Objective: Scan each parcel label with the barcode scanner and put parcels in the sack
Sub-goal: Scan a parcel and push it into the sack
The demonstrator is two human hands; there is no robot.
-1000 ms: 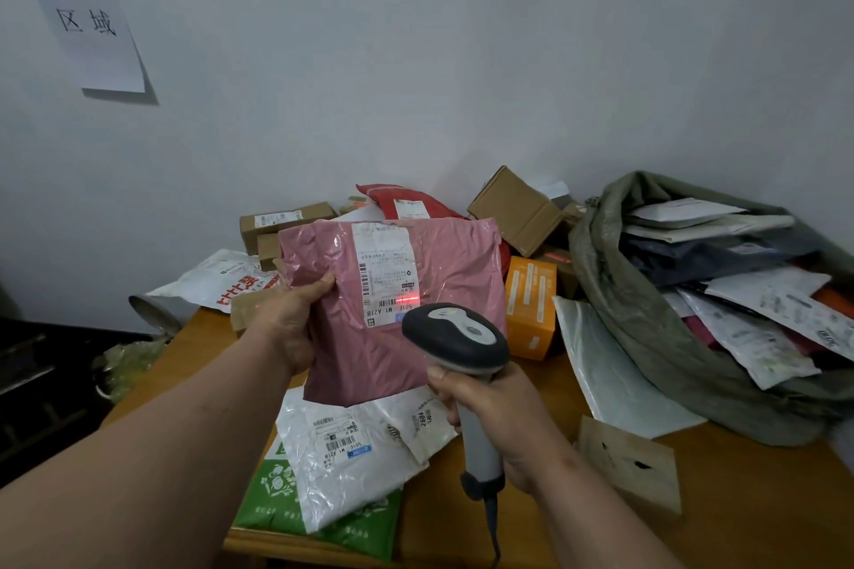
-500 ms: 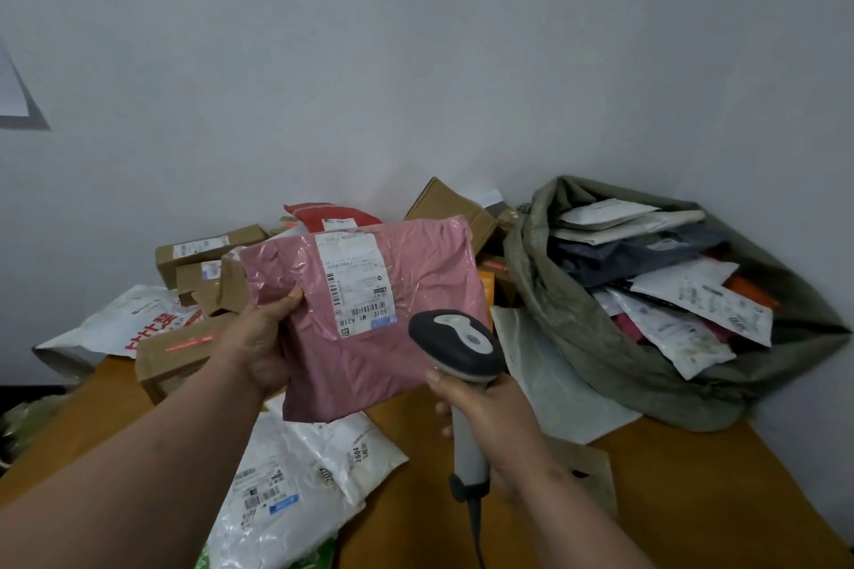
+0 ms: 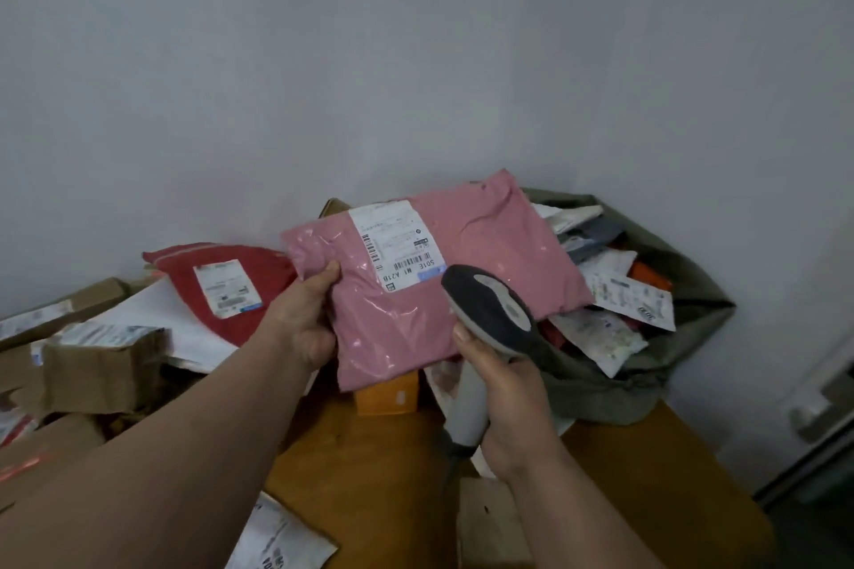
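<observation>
My left hand (image 3: 302,319) grips the left edge of a pink plastic mailer (image 3: 462,273), holding it in the air with its white label facing me. The mailer's right part hangs over the mouth of the olive-green sack (image 3: 684,305), which lies open on the table's right end and holds several parcels. My right hand (image 3: 503,393) grips the handle of the grey barcode scanner (image 3: 490,314), whose head sits just in front of the mailer's lower right. No red scan light shows on the label.
A red mailer (image 3: 222,282) and several cardboard boxes (image 3: 101,365) pile up at the left. An orange box (image 3: 386,397) lies under the pink mailer. White mailers (image 3: 282,541) sit near the wooden table's (image 3: 369,476) front edge. A wall stands close behind.
The pink mailer has moved right and up, from over the table's middle to above the sack's mouth. The red scan light has gone from the label. The view has swung right.
</observation>
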